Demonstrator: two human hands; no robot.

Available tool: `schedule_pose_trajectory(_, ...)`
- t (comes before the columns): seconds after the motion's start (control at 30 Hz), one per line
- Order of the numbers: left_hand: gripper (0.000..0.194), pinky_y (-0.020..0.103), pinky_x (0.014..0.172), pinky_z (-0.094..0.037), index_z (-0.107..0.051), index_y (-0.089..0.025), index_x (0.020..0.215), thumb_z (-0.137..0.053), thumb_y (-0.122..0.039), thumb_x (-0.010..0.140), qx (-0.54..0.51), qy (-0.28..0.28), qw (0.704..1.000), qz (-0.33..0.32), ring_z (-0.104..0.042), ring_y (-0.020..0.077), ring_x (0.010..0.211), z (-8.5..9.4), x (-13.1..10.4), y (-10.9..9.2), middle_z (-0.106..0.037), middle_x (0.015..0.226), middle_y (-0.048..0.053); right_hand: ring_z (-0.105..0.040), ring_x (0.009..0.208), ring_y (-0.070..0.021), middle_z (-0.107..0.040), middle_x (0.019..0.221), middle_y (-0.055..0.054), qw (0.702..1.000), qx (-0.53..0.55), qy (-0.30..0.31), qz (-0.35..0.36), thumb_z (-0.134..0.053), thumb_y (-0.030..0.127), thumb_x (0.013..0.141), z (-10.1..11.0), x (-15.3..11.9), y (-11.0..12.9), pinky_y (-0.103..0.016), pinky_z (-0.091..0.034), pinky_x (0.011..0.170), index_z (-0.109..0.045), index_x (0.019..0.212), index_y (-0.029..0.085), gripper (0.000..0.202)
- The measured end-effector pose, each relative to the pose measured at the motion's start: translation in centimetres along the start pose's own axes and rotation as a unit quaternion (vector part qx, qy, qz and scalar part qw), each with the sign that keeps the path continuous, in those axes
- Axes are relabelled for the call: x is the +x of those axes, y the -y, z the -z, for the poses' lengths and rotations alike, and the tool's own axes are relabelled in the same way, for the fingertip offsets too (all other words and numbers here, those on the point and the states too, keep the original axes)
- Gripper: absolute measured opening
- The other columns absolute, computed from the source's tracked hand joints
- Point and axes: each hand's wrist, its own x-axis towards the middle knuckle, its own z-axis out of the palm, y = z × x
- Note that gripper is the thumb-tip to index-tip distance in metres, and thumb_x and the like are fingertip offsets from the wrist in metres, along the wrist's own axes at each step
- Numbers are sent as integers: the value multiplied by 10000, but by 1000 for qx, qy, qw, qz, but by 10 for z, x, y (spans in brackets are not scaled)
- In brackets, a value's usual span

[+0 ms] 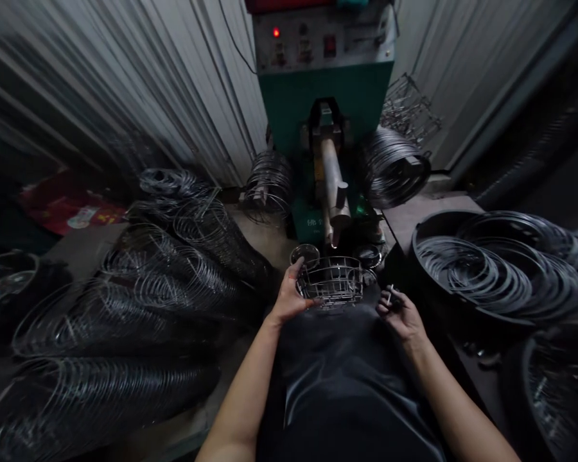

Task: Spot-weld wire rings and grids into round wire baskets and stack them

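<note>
My left hand [289, 294] grips the left side of a wire basket [334, 281], thumb and fingers closed on its wires. The basket is in front of me, just below the rounded metal tip of a welding machine's arm [334, 186]. To the right and apart from the basket, my right hand [399, 309] is closed in a pinch on a small, light metal piece [390, 295]; its exact kind is too small to make out. Wire rings [304, 255] lie behind the basket, near my left fingertips.
The green machine body [322, 96] carries a lit red lamp [276, 32]. Stacks of wire rings [110, 378] fill the left side. Ring bundles hang beside the machine [395, 167]. A black tub [428, 256] of rings stands right, with another tub [525, 385] of small metal parts nearer.
</note>
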Motion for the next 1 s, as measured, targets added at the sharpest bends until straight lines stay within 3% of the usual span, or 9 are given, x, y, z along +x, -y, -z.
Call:
schedule_pose_trajectory(0.07, 1053, 433, 989, -376, -289, -225, 1323, -834, -325, 428, 54, -38, 996, -59, -454, 269, 1157, 0, -8, -13, -431, 1256, 101, -472, 461, -85, -572, 613, 30, 988, -104, -38, 107, -644, 312, 639, 6, -3, -11, -202, -381, 398, -608, 759, 204, 165)
schedule_pose_trajectory(0.13, 982, 459, 982, -373, -334, -225, 1289, -828, -319, 445, 107, -71, 987, -101, -448, 283, 1159, 0, -11, -25, -445, 1240, 99, -560, 596, -130, -627, 709, -5, 940, -255, -56, 219, -632, 341, 659, 18, -6, -23, -240, -447, 514, -632, 794, 203, 193)
schedule_pose_trajectory(0.2, 937, 469, 980, -366, -355, -217, 1263, -823, -314, 458, 142, -91, 977, -128, -444, 288, 1161, 1, -11, -35, -462, 1229, 103, -605, 749, -188, -661, 793, -41, 868, -413, -5, 277, -604, 343, 683, 31, -9, -31, -301, -475, 662, -650, 796, 200, 188)
schedule_pose_trajectory(0.3, 875, 466, 982, -353, -378, -203, 1227, -813, -331, 479, 167, -103, 968, -158, -440, 287, 1167, 2, -8, -42, -477, 1226, 111, -623, 791, -219, -676, 823, -69, 772, -565, 86, 277, -529, 318, 738, 39, -19, -26, -341, -471, 719, -657, 810, 204, 187)
schedule_pose_trajectory(0.43, 782, 457, 988, -322, -438, -196, 1157, -804, -358, 486, 205, -88, 961, -165, -429, 287, 1177, -3, -5, -50, -473, 1252, 121, -620, 864, -195, -674, 929, -59, 705, -621, 183, 291, -483, 274, 792, 2, -37, 16, -306, -455, 764, -626, 931, 217, 207)
schedule_pose_trajectory(0.6, 703, 478, 981, -280, -503, -205, 1108, -797, -335, 483, 269, -9, 952, -143, -390, 310, 1205, -14, -3, -65, -451, 1298, 126, -610, 696, -171, -656, 762, -8, 629, -709, 225, 226, -599, 169, 663, -69, -43, 59, -227, -422, 578, -565, 878, 207, 221)
schedule_pose_trajectory(0.7, 698, 485, 980, -267, -515, -210, 1109, -796, -307, 478, 277, 23, 950, -141, -387, 307, 1203, -17, -2, -70, -437, 1320, 125, -594, 654, -164, -636, 713, -7, 614, -726, 195, 241, -585, 141, 653, -90, -36, 52, -218, -399, 547, -544, 812, 202, 175)
schedule_pose_trajectory(0.8, 697, 484, 978, -269, -520, -212, 1108, -795, -302, 474, 260, 20, 955, -139, -387, 299, 1201, -17, -1, -69, -436, 1322, 121, -598, 665, -167, -638, 726, -15, 634, -694, 174, 294, -537, 131, 691, -91, -28, 33, -237, -422, 585, -555, 822, 204, 151)
schedule_pose_trajectory(1.0, 711, 453, 980, -310, -528, -229, 1086, -814, -296, 438, 184, 10, 976, -115, -412, 270, 1189, -11, 0, -54, -459, 1294, 91, -617, 845, -170, -662, 887, -56, 658, -580, 334, 344, -451, 202, 825, -79, -22, 25, -286, -476, 753, -623, 902, 196, 189)
